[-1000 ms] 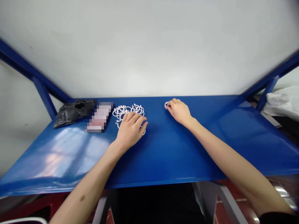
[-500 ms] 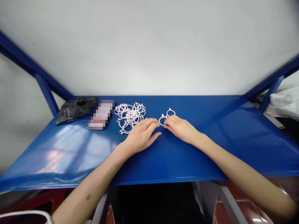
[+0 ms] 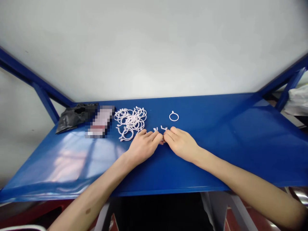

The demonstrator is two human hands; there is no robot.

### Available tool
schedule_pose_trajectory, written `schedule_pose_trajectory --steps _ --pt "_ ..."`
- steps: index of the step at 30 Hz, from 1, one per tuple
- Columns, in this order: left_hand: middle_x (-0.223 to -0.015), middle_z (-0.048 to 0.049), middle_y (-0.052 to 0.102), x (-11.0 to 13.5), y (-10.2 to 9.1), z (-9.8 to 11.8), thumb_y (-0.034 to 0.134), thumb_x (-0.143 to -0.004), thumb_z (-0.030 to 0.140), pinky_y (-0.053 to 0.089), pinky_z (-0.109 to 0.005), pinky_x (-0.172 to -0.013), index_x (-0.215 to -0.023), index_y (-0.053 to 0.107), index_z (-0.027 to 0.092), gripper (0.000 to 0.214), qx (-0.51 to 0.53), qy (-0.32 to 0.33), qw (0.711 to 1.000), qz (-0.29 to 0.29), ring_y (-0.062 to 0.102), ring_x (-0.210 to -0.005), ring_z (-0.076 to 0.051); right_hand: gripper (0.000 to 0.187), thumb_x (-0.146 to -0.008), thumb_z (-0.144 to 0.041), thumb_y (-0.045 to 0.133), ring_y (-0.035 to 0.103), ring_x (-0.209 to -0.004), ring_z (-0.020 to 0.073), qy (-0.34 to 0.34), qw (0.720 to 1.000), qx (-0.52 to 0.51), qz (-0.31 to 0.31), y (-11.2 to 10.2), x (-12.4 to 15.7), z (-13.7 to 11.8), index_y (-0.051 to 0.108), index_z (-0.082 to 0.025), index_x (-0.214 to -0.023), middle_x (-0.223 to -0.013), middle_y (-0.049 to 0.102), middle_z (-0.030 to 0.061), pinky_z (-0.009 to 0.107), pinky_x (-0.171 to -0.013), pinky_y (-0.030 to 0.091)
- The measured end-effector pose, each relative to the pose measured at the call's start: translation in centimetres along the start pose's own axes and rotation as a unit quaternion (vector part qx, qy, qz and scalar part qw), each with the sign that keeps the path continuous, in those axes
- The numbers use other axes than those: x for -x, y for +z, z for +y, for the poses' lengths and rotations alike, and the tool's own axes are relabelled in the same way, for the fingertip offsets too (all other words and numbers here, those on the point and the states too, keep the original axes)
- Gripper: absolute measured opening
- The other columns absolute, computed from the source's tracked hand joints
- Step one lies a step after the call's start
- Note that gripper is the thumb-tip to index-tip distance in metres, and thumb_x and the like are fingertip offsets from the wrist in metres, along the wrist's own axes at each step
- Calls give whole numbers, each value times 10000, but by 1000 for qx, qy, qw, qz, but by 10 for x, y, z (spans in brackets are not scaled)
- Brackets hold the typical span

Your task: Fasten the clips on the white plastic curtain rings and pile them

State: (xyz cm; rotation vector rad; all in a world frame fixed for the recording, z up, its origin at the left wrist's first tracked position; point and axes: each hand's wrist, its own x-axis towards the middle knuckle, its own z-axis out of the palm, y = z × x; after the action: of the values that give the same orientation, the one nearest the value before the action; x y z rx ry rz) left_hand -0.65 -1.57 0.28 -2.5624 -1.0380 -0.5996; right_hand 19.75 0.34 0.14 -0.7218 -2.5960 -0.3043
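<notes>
My left hand and my right hand meet above the blue table, both with fingers closed. Between them they grip one white plastic ring. Its two knobbed ends stick up apart from each other, and my fingers hide most of its loop. Beyond my right hand, a single closed white ring with a small knob on top lies by itself. Just past my left hand is a tangled pile of similar white rings.
A blurred-out flat rectangular object lies left of the pile, with a black plastic bag beside it. The blue table runs back to a pale wall between blue frame bars. A white bag is at the far right.
My left hand has closed and come up against my right hand. Both now hold the ring nearer me, drawn away from the single one, with its ends spread apart.
</notes>
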Motion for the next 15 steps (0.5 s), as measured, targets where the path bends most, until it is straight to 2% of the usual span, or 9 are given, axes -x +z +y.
schedule_pose_trajectory --steps 8,11,13,15 --pt "-641 29 578 1 1 -5 491 -1025 180 310 -321 -604 -728 527 189 299 -7 7 1000 9 480 -555 -133 261 -1027 -144 451 527 -782 199 17 1000 17 -19 1 -1 0 657 -157 -867 -869 696 60 342 -652 411" --pt "-681 13 613 2 0 -11 496 -1027 196 342 -318 -628 -799 597 187 249 4 9 1000 17 513 -613 -145 253 -1037 -177 450 610 -902 201 28 999 -20 -4 -2 -1 3 699 -170 -996 -1114 729 86 341 -739 496" --pt "-734 -5 655 4 -1 -19 512 -1021 212 378 -320 -661 -898 651 194 187 10 -9 1000 28 544 -681 -164 267 -1040 -203 455 640 -1019 204 55 996 -60 27 -5 0 10 691 -195 -1163 -1320 665 100 364 -849 542" --pt "-769 -20 684 6 -4 -30 535 -1005 214 405 -334 -694 -951 678 208 152 14 -46 998 39 555 -738 -186 297 -1039 -227 465 648 -1074 211 98 990 -84 53 -7 0 21 662 -216 -1260 -1389 623 106 400 -926 556"
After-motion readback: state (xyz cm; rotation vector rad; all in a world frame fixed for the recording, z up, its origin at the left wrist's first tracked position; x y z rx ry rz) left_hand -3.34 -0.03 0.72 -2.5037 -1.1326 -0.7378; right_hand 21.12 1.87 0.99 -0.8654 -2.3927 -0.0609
